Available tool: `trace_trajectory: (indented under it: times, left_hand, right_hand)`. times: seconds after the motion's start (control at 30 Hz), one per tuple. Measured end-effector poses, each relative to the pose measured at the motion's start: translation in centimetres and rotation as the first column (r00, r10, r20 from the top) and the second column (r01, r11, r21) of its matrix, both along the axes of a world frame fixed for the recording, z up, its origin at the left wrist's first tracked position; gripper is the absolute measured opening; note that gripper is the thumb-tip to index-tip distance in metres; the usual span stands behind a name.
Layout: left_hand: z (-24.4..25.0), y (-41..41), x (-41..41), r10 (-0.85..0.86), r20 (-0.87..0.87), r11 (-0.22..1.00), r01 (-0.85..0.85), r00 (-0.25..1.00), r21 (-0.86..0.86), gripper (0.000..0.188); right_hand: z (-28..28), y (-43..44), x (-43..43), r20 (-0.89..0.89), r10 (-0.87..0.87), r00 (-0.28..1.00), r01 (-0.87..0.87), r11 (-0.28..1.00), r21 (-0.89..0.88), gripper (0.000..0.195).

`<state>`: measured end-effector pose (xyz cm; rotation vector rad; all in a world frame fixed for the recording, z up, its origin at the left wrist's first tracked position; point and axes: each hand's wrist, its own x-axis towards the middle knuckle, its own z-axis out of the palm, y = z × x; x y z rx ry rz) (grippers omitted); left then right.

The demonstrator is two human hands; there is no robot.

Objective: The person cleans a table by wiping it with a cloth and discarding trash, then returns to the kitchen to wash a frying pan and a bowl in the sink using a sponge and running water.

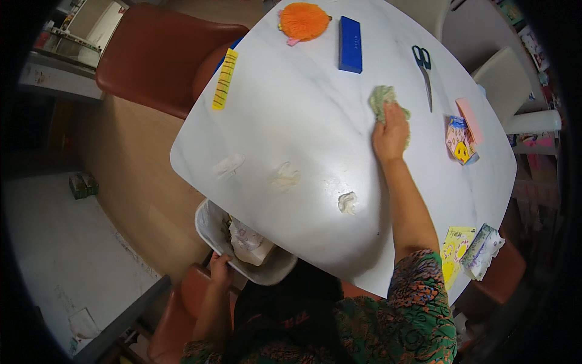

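My right hand presses a crumpled pale green cloth against the white marble-patterned table. Below the table's near left edge, my left hand grips the rim of a light-coloured waste bin. Crumpled paper and other litter lie inside the bin, part of which the table hides. Nearer to me on the tabletop are a wadded white tissue-like piece, a pale smear or thin wad and another whitish patch; their material is hard to tell.
Around the tabletop lie an orange fluffy pouch, a blue box, a yellow marked strip, scissors, a pink strip, a folded drawing, yellow paper and a tissue pack. Brown chairs flank the table.
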<state>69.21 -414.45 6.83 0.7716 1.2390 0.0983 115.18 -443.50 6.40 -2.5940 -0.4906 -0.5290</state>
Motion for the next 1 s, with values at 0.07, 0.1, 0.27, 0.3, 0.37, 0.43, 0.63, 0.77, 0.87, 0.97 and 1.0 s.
trace_trajectory:
  times: [0.07,0.1,0.27,0.3,0.37,0.43,0.63,0.77,0.87,0.97,1.0]
  left_hand:
    - [0.0,-0.2,0.3,0.017,-0.026,0.999,-0.018,1.000,-0.028,0.037]
    - [-0.1,-0.2,-0.1,0.011,-0.049,1.000,-0.012,0.999,-0.022,0.037]
    - [0.5,0.3,0.0,0.009,-0.023,1.000,-0.008,1.000,0.024,0.039]
    - [0.8,0.3,0.6,0.017,-0.035,1.000,-0.017,0.999,0.025,0.039]
    - [1.1,0.8,1.3,0.025,-0.038,0.999,-0.024,0.999,0.027,0.039]
    - [1.4,1.1,1.7,0.030,-0.034,0.999,-0.029,0.999,0.031,0.039]
    - [2.1,2.3,2.4,0.036,-0.019,0.999,-0.036,0.999,0.041,0.042]
    - [4.0,3.0,3.4,0.055,-0.042,0.998,-0.054,0.998,0.018,0.045]
    - [3.1,3.7,2.4,0.035,-0.015,0.999,-0.035,0.999,0.017,0.045]
    - [3.6,4.2,1.9,0.024,-0.030,1.000,-0.024,0.999,0.006,0.045]
    - [3.6,4.3,1.8,0.020,-0.004,1.000,-0.020,1.000,0.004,0.045]
  right_hand:
    - [0.2,3.7,-2.3,-0.031,0.229,0.973,-0.226,0.971,0.074,0.044]
    - [2.2,5.8,-3.7,-0.128,0.342,0.931,-0.330,0.938,0.106,0.045]
    - [0.9,8.8,0.4,-0.113,0.201,0.973,-0.171,0.958,0.229,0.038]
    - [-0.1,9.3,1.4,-0.069,0.121,0.990,-0.113,0.987,0.113,0.038]
    - [-1.0,11.7,1.2,-0.063,0.208,0.976,-0.203,0.977,0.071,0.043]
    - [-0.4,15.3,-0.8,-0.116,0.326,0.938,-0.322,0.945,0.052,0.046]
    - [3.1,20.9,-8.3,-0.353,0.585,0.730,-0.585,0.802,0.117,0.050]
    - [4.4,21.9,-14.4,-0.453,0.716,0.531,-0.735,0.655,0.174,0.050]
    - [6.1,21.9,-19.4,-0.480,0.783,0.397,-0.808,0.546,0.223,0.047]
    - [6.6,21.5,-19.8,-0.424,0.816,0.394,-0.611,0.577,0.542,0.038]
    - [6.9,21.2,-18.5,-0.430,0.809,0.400,-0.443,0.582,0.683,0.037]
